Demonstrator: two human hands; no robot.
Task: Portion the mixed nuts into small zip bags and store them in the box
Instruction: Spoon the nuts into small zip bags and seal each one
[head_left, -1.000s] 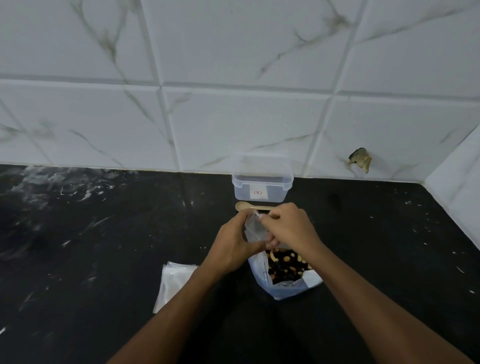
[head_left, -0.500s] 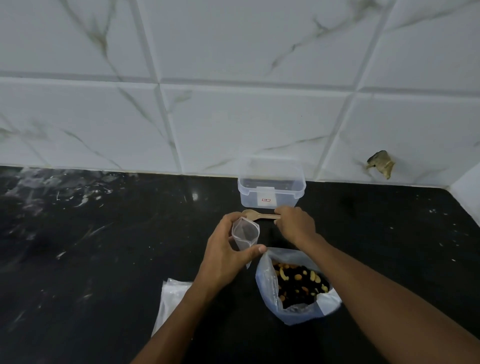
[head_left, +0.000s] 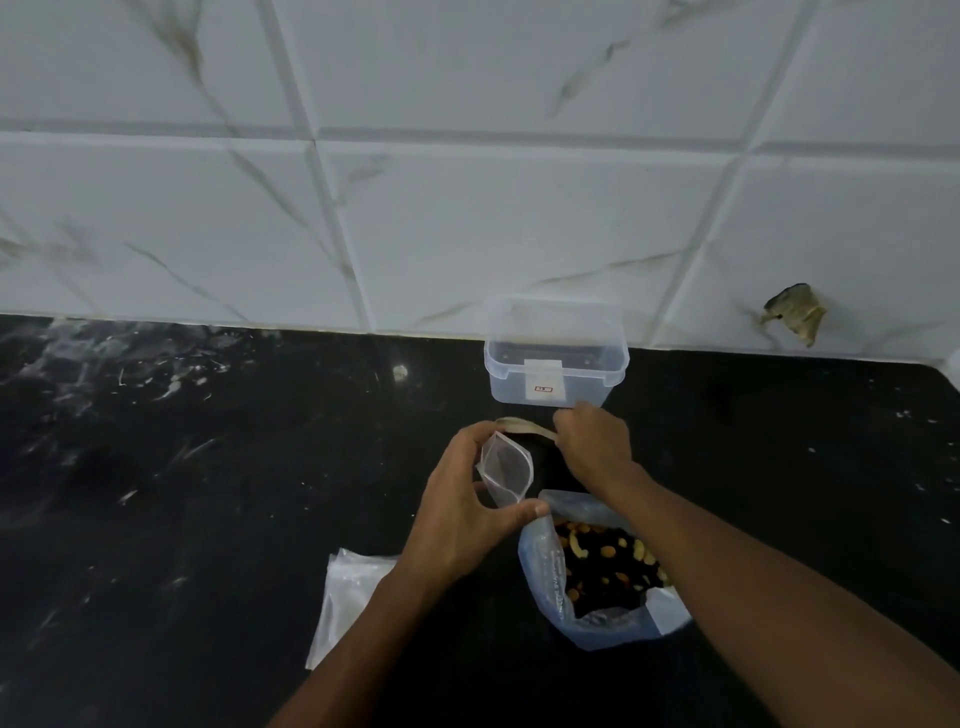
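My left hand (head_left: 462, 504) holds a small clear zip bag (head_left: 506, 470) upright between fingers and thumb, its mouth spread. My right hand (head_left: 597, 444) grips the handle of a wooden spoon (head_left: 519, 426) that lies on the black counter just behind the zip bag. An open plastic bag of mixed nuts (head_left: 597, 571) stands under my right forearm. The clear plastic box (head_left: 556, 358) stands open against the wall, just beyond my right hand. Nothing shows inside the box.
A stack of flat spare zip bags (head_left: 348, 597) lies on the black counter (head_left: 208, 493) left of my left forearm. A white marble-tiled wall (head_left: 467, 208) closes the back, with a chipped spot (head_left: 795, 312) at the right. White specks dot the counter.
My right hand let go of the small zip bag and reached back to the spoon, which it now grips. My left hand keeps the bag, now with its mouth spread.
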